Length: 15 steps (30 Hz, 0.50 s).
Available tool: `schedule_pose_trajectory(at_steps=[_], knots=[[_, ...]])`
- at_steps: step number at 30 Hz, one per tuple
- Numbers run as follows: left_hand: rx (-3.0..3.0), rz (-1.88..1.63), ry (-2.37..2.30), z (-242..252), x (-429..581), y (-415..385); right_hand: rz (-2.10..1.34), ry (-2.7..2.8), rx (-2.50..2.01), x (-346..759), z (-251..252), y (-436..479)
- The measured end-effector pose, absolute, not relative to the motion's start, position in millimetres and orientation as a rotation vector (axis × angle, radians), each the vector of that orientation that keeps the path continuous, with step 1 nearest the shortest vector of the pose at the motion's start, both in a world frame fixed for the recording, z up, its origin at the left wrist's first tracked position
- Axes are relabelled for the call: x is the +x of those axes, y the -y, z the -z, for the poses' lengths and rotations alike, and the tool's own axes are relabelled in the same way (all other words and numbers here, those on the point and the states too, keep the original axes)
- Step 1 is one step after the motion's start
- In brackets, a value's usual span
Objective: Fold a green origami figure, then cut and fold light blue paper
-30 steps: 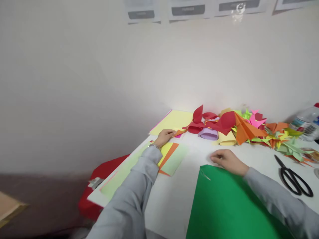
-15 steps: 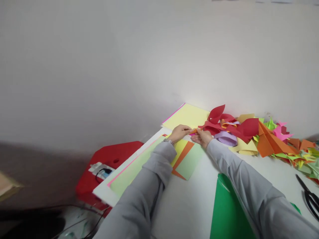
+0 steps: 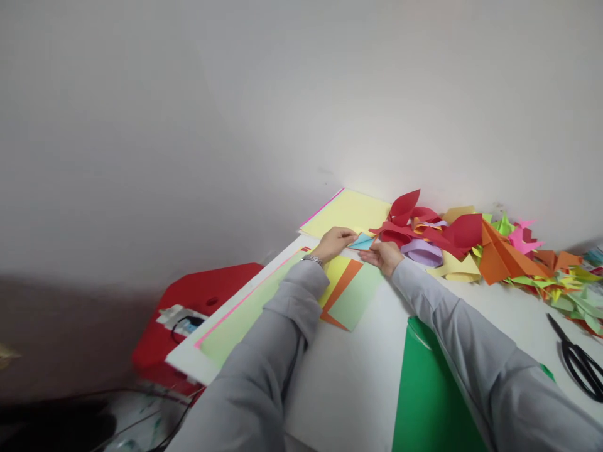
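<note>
A small light-blue paper triangle is pinched between my left hand and my right hand at the far side of the white table. Both hands are closed on its edges. It sits just in front of a stack of pale yellow sheets with a pink edge. Below my hands lie flat sheets in yellow, orange and light green. Grey sleeves cover both arms, and a watch shows on my left wrist.
A heap of folded and curled coloured paper runs along the wall to the right. A large green sheet lies near me under my right arm. Black scissors rest at right. A red object with cables sits beyond the table's left edge.
My right hand left the green sheet and reached across to meet my left hand. An orange scrap between the hands has given way to the light-blue triangle. The view swung left and down.
</note>
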<state>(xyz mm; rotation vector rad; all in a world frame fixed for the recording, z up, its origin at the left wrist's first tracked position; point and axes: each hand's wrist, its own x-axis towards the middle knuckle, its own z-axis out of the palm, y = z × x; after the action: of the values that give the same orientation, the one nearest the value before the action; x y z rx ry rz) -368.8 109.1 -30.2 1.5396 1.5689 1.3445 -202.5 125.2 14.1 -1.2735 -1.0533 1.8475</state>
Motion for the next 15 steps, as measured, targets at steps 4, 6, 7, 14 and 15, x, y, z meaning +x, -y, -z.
schedule_pose_trajectory(at_steps=[4,6,7,14,15], knots=[[1.547,-1.346,-1.563,27.8,-367.5,-108.3,-1.802,1.049,-1.274,-204.3,-11.2,-124.4],[1.555,-1.349,-1.563,26.3,-366.6,-106.9,-1.798,1.053,-1.274,-204.4,-10.7,-124.2],[1.559,-1.351,-1.564,25.9,-366.1,-106.1,-1.799,1.056,-1.278,-204.2,-10.6,-124.4],[1.579,-1.316,-1.662,26.7,-362.5,-99.0,-1.837,1.059,-1.335,-206.1,-13.9,-129.7],[1.582,-1.312,-1.679,26.4,-362.0,-97.9,-1.841,1.055,-1.340,-207.0,-14.4,-130.0]])
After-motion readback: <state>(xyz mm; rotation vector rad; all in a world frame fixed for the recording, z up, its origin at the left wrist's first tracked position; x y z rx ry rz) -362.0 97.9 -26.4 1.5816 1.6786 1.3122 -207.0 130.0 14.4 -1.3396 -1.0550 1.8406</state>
